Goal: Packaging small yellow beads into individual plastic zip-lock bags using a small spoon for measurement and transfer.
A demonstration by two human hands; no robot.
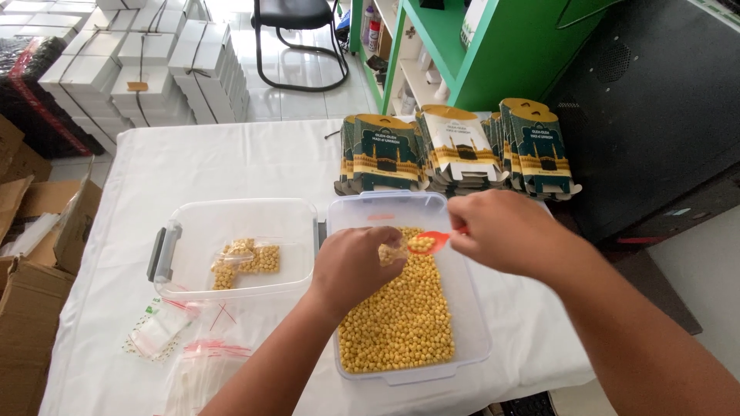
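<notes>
Yellow chickpeas [401, 316] fill a clear plastic tub [470, 308] at the table's near edge. Over its upper end, the right hand [497, 231] pinches a small red scoop [430, 242] loaded with chickpeas. The left hand [351, 266], at nine o'clock from the scoop, is curled around a small clear bag [391, 250] held open at the scoop's tip. At nine o'clock from the tub lies its lid [231, 231] holding filled bags [247, 260]; empty zip bags [193, 347] lie at seven o'clock. A white cloth [231, 162] covers the table. Printed cartons [455, 150] stand at twelve o'clock, green shelving [478, 54] behind, white boxes [146, 62] and a black chair [297, 38] on the tiled floor.
</notes>
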